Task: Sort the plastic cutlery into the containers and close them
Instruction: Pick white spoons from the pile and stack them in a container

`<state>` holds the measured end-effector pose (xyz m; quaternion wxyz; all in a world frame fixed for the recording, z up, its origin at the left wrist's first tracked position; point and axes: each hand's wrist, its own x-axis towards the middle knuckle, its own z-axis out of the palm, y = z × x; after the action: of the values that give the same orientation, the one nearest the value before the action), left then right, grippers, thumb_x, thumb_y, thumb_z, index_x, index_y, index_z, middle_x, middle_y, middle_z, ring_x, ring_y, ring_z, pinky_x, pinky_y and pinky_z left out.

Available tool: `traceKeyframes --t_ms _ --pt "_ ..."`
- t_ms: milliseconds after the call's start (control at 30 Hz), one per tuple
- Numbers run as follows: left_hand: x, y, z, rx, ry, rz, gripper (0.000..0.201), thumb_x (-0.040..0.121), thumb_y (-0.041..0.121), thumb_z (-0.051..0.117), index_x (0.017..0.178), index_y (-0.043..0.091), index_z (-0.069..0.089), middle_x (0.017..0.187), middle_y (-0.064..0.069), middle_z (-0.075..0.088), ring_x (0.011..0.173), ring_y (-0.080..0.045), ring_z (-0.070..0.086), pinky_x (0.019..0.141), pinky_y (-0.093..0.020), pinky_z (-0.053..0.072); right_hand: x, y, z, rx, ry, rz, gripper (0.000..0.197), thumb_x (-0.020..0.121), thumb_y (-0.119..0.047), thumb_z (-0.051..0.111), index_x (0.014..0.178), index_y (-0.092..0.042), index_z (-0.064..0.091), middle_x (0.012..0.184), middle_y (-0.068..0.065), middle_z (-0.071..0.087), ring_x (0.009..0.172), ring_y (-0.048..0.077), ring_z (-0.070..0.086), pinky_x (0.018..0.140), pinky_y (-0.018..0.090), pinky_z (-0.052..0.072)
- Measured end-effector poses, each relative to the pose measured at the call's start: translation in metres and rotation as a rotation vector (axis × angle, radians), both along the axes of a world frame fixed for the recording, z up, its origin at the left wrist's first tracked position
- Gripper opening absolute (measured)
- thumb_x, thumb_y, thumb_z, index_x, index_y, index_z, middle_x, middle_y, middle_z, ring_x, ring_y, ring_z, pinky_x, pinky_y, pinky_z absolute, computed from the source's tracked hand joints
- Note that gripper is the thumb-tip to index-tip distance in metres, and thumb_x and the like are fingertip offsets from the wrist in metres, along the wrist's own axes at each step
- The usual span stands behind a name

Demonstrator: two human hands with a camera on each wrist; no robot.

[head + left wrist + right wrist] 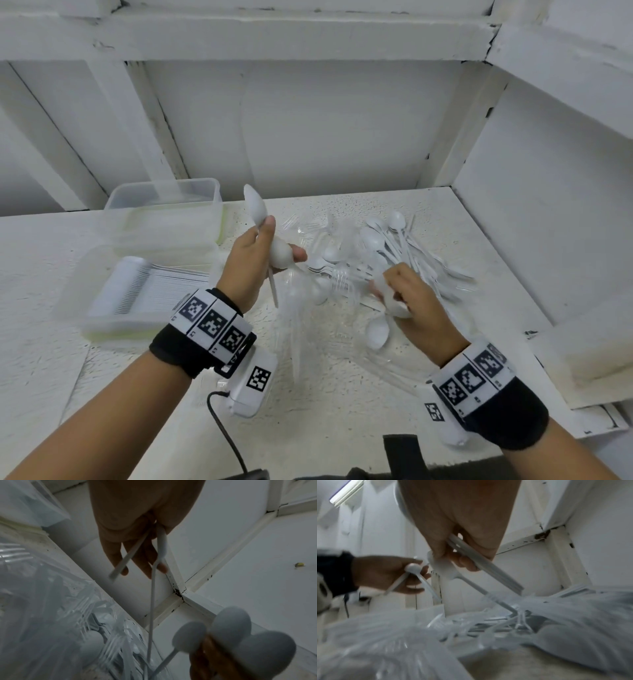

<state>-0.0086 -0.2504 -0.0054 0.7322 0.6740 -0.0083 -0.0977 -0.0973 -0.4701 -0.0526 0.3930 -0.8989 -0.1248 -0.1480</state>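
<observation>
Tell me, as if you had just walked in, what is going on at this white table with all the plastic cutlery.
A person is sorting plastic cutlery. The left hand grips two white spoons, raised above the table. The right hand holds a bunch of white spoons over the mixed pile of spoons and clear forks. To the left, an open container already holds a neat stack of cutlery; another clear container stands behind it. No lid is on yet.
</observation>
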Motion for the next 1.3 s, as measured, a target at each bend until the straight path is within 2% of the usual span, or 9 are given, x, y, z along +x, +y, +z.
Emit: traceKeyframes --t_ms 133,267,400,567,733,800,900,1100,1300 --pt "-0.004 -0.014 0.003 -0.069 0.019 -0.032 0.023 0.092 0.036 0.051 0.09 0.017 0.036 0.07 -0.003 0.055 0.061 -0.017 0.057 0.067 -0.032 0.049 0.001 0.008 0.023 0.327 -0.022 -0.225 0.013 0.092 -0.017 0.045 0.08 -0.014 0.05 0.081 0.001 0.044 0.07 -0.003 0.039 0.068 0.006 0.036" --pt "-0.008 -0.03 -0.001 0.07 -0.118 -0.188 0.033 0.091 0.006 0.054 0.105 0.018 0.027 0.084 -0.002 0.045 0.067 -0.011 0.049 0.062 -0.022 0.05 0.001 0.01 0.033 0.633 0.079 -0.352 0.032 0.099 -0.025 0.033 0.079 -0.011 0.054 0.076 0.0 0.061 0.068 0.0 0.058 0.069 0.003 0.043" --pt "-0.019 -0.049 -0.001 0.338 -0.31 -0.409 0.039 0.095 0.017 0.05 0.121 0.016 0.021 0.086 0.001 0.047 0.058 -0.006 0.049 0.051 -0.015 0.046 0.0 0.005 0.031 0.838 0.119 -0.367 0.039 0.093 -0.044 0.042 0.098 -0.006 0.047 0.054 -0.002 0.051 0.045 0.012 0.05 0.043 0.019 0.043" --pt "-0.021 -0.073 -0.018 0.955 -0.435 -0.674 0.027 0.09 0.031 0.057 0.111 0.014 0.055 0.096 -0.002 0.063 0.07 -0.013 0.057 0.064 -0.024 0.047 -0.003 -0.011 0.028 0.482 0.094 -0.414 0.026 0.091 -0.023 0.057 0.112 -0.021 0.043 0.089 -0.016 0.056 0.078 -0.011 0.056 0.064 0.001 0.042" --pt "-0.024 -0.089 -0.043 1.278 -0.403 -0.841 0.026 0.089 0.036 0.056 0.092 0.011 0.058 0.078 0.0 0.054 0.072 -0.017 0.053 0.052 -0.021 0.036 -0.008 -0.022 0.018 0.395 0.192 -0.432 0.034 0.096 -0.014 0.047 0.13 -0.019 0.048 0.107 -0.012 0.057 0.098 0.002 0.053 0.079 0.007 0.039" --pt "-0.026 -0.094 -0.048 1.338 -0.405 -0.86 0.031 0.088 0.042 0.056 0.087 0.011 0.057 0.075 0.001 0.052 0.071 -0.017 0.052 0.049 -0.022 0.033 -0.01 -0.022 0.014 0.405 0.228 -0.396 0.03 0.097 -0.02 0.046 0.125 -0.028 0.051 0.087 -0.021 0.057 0.078 -0.004 0.051 0.072 0.016 0.04" --pt "-0.029 -0.102 -0.05 1.386 -0.411 -0.887 0.031 0.088 0.043 0.057 0.081 0.013 0.051 0.066 0.004 0.045 0.07 -0.018 0.051 0.05 -0.023 0.034 -0.011 -0.018 0.014 0.421 0.269 -0.326 0.025 0.097 -0.024 0.046 0.114 -0.041 0.05 0.062 -0.03 0.053 0.057 -0.011 0.048 0.055 0.007 0.035" --pt "-0.027 -0.1 -0.051 1.37 -0.351 -0.86 0.024 0.083 0.019 0.055 0.064 0.013 0.043 0.061 0.002 0.042 0.053 -0.013 0.04 0.047 -0.021 0.03 -0.012 -0.011 0.02 0.446 0.241 -0.283 0.026 0.095 -0.019 0.048 0.112 -0.04 0.049 0.083 -0.021 0.056 0.063 -0.018 0.051 0.059 0.005 0.04" --pt "-0.032 -0.099 -0.051 1.359 -0.331 -0.897 0.03 0.087 0.038 0.056 0.092 0.009 0.061 0.079 -0.001 0.055 0.074 -0.019 0.054 0.056 -0.025 0.04 -0.012 -0.012 0.014 0.453 0.281 -0.278 0.027 0.095 -0.022 0.049 0.12 -0.032 0.049 0.094 -0.017 0.059 0.068 -0.009 0.05 0.063 0.009 0.037"
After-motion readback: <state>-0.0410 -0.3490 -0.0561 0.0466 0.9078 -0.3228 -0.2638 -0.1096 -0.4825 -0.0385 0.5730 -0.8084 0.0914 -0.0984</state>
